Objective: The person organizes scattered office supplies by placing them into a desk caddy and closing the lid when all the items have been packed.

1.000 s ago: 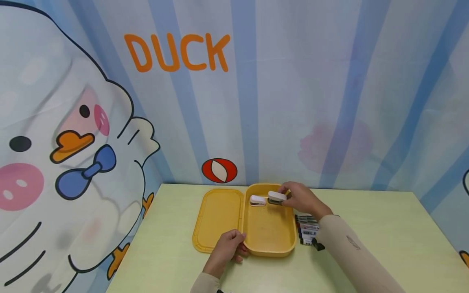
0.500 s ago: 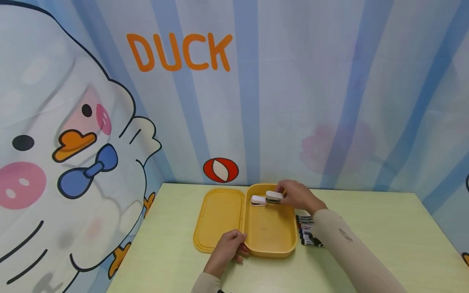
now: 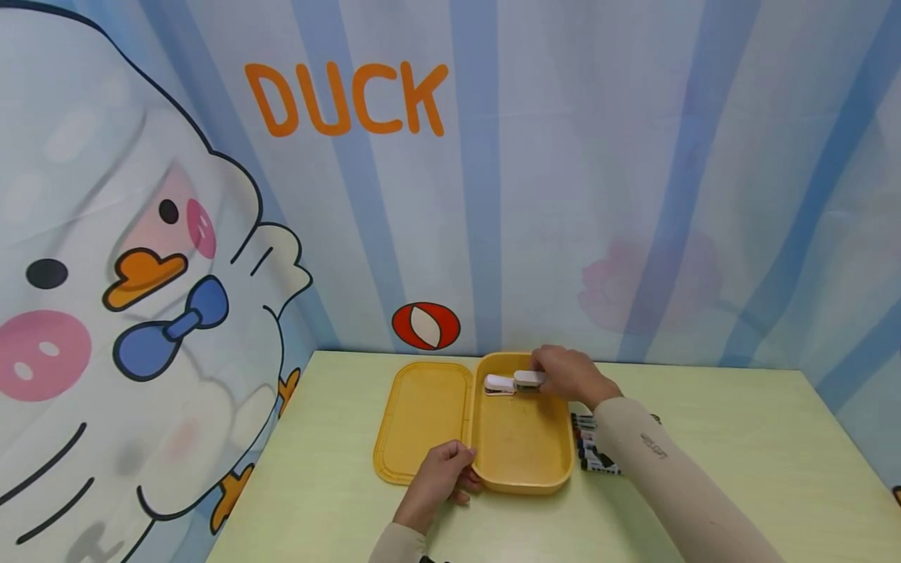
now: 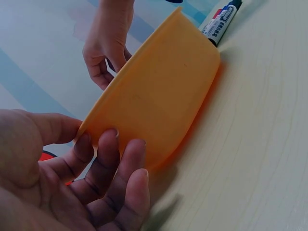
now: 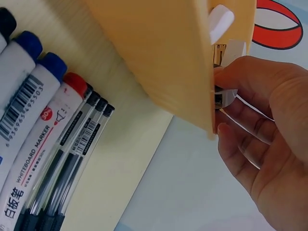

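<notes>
A yellow box (image 3: 524, 450) lies open on the table, its hinged lid (image 3: 425, 418) spread flat on the left. My left hand (image 3: 442, 477) pinches the box's near-left rim between thumb and index finger, as the left wrist view shows. At the far right corner my right hand (image 3: 573, 374) grips a white-topped stapler (image 3: 526, 381) inside the box. Left of it lies a second, pinkish-white stapler (image 3: 499, 384), nearly end to end with the first. In the right wrist view the box wall hides part of the held stapler (image 5: 230, 96).
Whiteboard markers (image 5: 45, 149) and clear-barrelled pens (image 5: 82, 149) lie in a row right of the box, partly under the right sleeve (image 3: 662, 457) in the head view. Behind the pale table (image 3: 732, 438) hangs a striped duck-print curtain (image 3: 535, 195).
My right hand has moved slightly left and lowered the stapler into the box, beside the other stapler. My left hand stays on the rim.
</notes>
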The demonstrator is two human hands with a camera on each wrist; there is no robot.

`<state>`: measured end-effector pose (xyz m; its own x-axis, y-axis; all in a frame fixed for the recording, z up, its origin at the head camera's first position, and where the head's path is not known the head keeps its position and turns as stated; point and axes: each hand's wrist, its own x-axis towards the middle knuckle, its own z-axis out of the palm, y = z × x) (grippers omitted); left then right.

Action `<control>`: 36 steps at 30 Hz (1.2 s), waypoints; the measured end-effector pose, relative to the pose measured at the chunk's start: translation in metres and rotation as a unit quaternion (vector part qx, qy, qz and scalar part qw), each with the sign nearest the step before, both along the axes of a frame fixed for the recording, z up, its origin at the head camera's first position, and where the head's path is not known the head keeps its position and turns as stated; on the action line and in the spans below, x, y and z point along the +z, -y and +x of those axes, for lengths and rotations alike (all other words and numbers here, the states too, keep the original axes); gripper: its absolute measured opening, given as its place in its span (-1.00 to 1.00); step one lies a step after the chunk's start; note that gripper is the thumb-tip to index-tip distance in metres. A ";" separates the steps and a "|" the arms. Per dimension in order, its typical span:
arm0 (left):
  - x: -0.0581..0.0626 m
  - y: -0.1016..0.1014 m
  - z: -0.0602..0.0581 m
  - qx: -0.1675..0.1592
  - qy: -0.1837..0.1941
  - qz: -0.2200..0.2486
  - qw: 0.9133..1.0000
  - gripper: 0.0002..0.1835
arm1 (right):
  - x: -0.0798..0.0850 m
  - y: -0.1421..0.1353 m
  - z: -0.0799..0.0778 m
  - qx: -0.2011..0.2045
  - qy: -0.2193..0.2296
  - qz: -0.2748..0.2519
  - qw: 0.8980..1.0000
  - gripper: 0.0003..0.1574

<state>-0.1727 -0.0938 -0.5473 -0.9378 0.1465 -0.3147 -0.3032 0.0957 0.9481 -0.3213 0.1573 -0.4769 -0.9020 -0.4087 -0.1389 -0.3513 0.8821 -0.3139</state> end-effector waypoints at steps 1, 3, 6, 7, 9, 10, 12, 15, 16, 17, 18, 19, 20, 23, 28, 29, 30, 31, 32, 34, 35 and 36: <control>0.000 0.000 0.000 0.000 0.000 0.000 1.000 -0.66 | 0.000 0.000 0.000 0.002 -0.002 0.005 1.000 -0.74; 0.000 -0.001 0.000 -0.001 0.000 0.002 1.000 -0.66 | -0.002 0.000 0.001 0.007 -0.012 0.015 1.000 -0.73; -0.001 -0.001 0.000 -0.002 0.002 0.004 1.000 -0.67 | -0.004 0.000 0.001 0.011 -0.024 0.032 0.999 -0.71; -0.001 -0.002 0.000 -0.002 0.002 0.005 1.000 -0.67 | -0.006 0.001 0.001 0.014 -0.028 0.038 0.999 -0.72; -0.001 -0.002 0.000 -0.002 0.003 0.005 1.000 -0.67 | -0.009 0.001 0.000 0.017 -0.037 0.053 0.998 -0.72; -0.001 -0.002 0.000 -0.003 0.002 0.005 1.000 -0.67 | -0.011 0.002 -0.001 0.019 -0.042 0.060 0.997 -0.72; 0.000 -0.003 0.000 -0.003 0.001 0.003 1.000 -0.66 | -0.015 0.002 -0.001 0.025 -0.056 0.078 0.995 -0.72; 0.001 -0.003 0.000 -0.003 0.001 0.000 1.000 -0.66 | -0.019 0.003 -0.001 0.035 -0.080 0.102 0.991 -0.75; 0.002 -0.004 0.000 -0.003 0.001 -0.001 1.000 -0.66 | -0.020 0.004 0.000 0.039 -0.088 0.109 0.989 -0.77; 0.002 -0.004 0.000 -0.002 0.001 -0.001 1.000 -0.66 | -0.021 0.004 0.001 0.044 -0.096 0.117 0.987 -0.80; 0.002 -0.004 0.000 -0.002 0.002 -0.001 1.000 -0.66 | -0.021 0.005 0.001 0.048 -0.103 0.121 0.986 -0.83; 0.001 -0.004 0.000 -0.002 0.002 -0.002 1.000 -0.67 | -0.021 0.005 0.002 0.050 -0.108 0.125 0.985 -0.86; 0.001 -0.004 0.000 -0.002 0.002 -0.002 1.000 -0.67 | -0.022 0.006 0.003 0.053 -0.113 0.129 0.984 -0.88; 0.000 -0.004 0.000 -0.001 0.002 -0.003 1.000 -0.67 | -0.023 0.007 0.004 0.056 -0.119 0.136 0.982 -0.87; 0.001 -0.004 0.001 -0.001 0.002 0.002 1.000 -0.67 | -0.023 0.008 0.006 0.049 -0.118 0.133 0.983 -0.81; 0.001 -0.004 0.001 -0.001 0.002 0.002 1.000 -0.68 | -0.021 0.008 0.006 0.046 -0.118 0.127 0.984 -0.79; 0.001 -0.003 0.001 0.000 0.002 0.003 1.000 -0.68 | -0.020 0.007 0.007 0.044 -0.119 0.120 0.985 -0.77; 0.002 -0.003 0.001 0.002 0.003 0.005 1.000 -0.69 | -0.020 0.007 0.008 0.043 -0.120 0.113 0.985 -0.75; 0.002 -0.003 0.001 0.003 0.004 0.005 1.000 -0.69 | -0.018 0.006 0.009 0.040 -0.120 0.103 0.987 -0.72; 0.002 -0.003 0.001 0.005 0.006 0.005 1.000 -0.69 | -0.015 0.005 0.012 0.035 -0.118 0.086 0.989 -0.70; 0.002 -0.003 0.001 0.006 0.006 0.005 1.000 -0.69 | -0.013 0.004 0.014 0.033 -0.118 0.077 0.990 -0.69; 0.002 -0.002 0.000 0.007 0.007 0.005 1.000 -0.69 | -0.011 0.003 0.016 0.031 -0.118 0.069 0.990 -0.69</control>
